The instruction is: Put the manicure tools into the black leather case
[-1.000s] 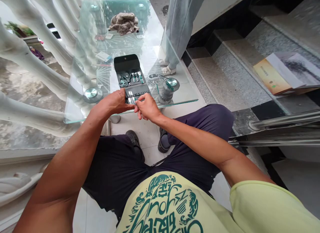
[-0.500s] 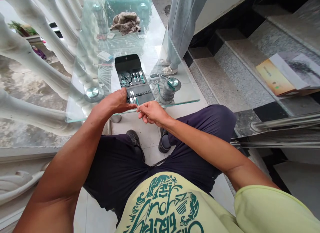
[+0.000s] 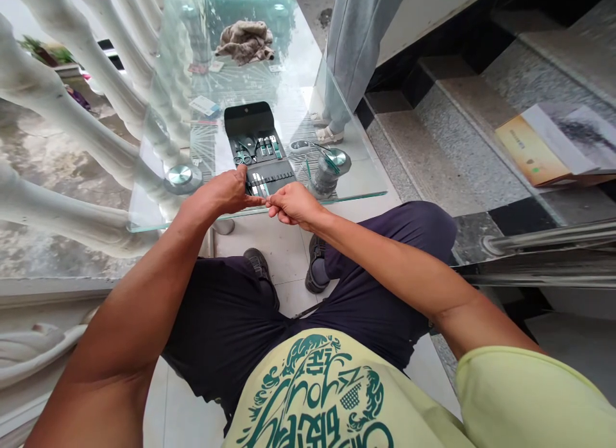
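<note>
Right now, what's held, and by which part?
Cannot be told: the right hand is at the near edge of the black case, its fingertips hiding any grip. The left hand covers the case's near-left corner.

Left arm (image 3: 149, 281), right arm (image 3: 389, 268) reaching forward; left hand (image 3: 226, 190) thumb (image 3: 255, 201) outstretched, right hand (image 3: 296, 203) fingers (image 3: 283, 213) curled (hands nearly meeting).

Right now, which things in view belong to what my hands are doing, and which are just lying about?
In the job:
black case, open
scissors in its upper part
slim tools beside your right hand
loose green tools, probably

Lying about, it seems:
crumpled cloth
box on the stairs
</note>
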A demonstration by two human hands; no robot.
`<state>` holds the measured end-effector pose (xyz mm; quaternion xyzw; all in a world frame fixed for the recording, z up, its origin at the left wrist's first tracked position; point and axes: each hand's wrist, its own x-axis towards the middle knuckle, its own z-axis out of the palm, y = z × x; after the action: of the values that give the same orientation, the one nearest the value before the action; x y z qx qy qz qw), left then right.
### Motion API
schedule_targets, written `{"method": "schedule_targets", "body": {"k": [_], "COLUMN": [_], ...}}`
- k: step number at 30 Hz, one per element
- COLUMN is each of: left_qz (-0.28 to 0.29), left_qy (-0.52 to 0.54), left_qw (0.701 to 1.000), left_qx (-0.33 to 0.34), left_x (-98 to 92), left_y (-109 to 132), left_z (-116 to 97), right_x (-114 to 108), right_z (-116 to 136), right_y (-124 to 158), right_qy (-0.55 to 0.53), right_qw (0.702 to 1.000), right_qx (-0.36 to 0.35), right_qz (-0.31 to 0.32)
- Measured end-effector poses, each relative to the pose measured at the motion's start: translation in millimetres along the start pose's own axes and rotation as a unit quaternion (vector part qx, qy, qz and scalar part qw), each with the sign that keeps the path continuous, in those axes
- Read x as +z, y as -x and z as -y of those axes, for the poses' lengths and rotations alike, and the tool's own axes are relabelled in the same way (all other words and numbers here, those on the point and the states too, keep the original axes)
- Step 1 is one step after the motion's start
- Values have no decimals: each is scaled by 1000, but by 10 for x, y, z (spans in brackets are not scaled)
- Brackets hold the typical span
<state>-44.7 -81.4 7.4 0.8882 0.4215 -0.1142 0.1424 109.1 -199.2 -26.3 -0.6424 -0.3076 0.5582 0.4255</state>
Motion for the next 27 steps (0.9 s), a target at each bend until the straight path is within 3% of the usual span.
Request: {"method": "schedule_targets", "body": {"k": [4, 7, 12, 15, 19, 27], "left_qz": [1, 2, 2, 5, 10, 7], "left_qy": [13, 7, -14, -21, -25, -27], "left_qw": [1000, 1000, 1000, 1000, 1000, 1000], "left_qx": [4, 0, -3, -5, 3, 2], "left_x": [1, -9, -37, -54, -70, -64], "left_y": [1, 11, 43, 64, 77, 66], "left_z": [2, -2, -30, -51, -68, -54], "right_x": [-46, -106, -148, -138, -142, -209], "right_z": [76, 97, 19, -66, -112, -64], "right_y": [-27, -24, -15, -4, -19, -166], "right_qy": [89, 208, 418, 477, 497, 473], "right_qw": [996, 977, 888, 844, 838, 854], "right_qx": [-10, -39, -178, -222, -205, -205], "right_qz": [6, 3, -70, -103, -95, -71]}}
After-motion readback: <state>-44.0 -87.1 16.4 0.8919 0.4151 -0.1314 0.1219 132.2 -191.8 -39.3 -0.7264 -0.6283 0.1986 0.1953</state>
